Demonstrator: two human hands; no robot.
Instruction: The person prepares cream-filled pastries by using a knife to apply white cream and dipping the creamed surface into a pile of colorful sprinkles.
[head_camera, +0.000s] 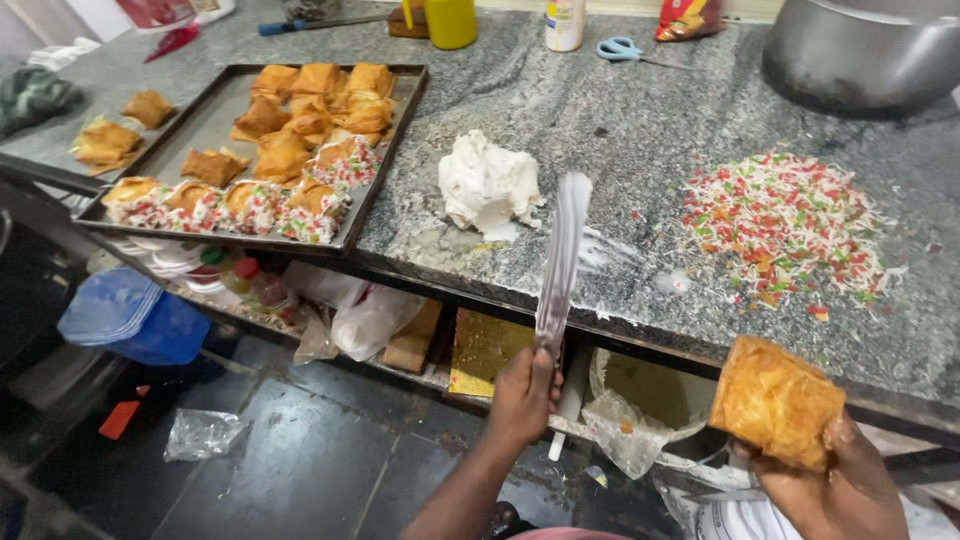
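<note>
My left hand (522, 395) grips the handle of a long flat spatula knife (560, 255), its blade smeared white and pointing up toward a mound of white cream (487, 186) on the granite counter (620, 110). A golden puff pastry (776, 400) sits in my right hand (835, 480), held below the counter's front edge. On the counter to the right lies a pile of red, green and white sprinkles (780, 225). A metal tray (205, 130) at the left holds several pastries, some plain (310, 105), some coated with cream and sprinkles (250, 205).
Loose pastries (105, 143) lie left of the tray. A large metal pot (865, 50) stands at the back right, with scissors (622, 48), a yellow container (451, 22) and a white bottle (565, 24) along the back. Under the counter are plastic bags, a bucket (650, 390) and a blue bag (135, 318).
</note>
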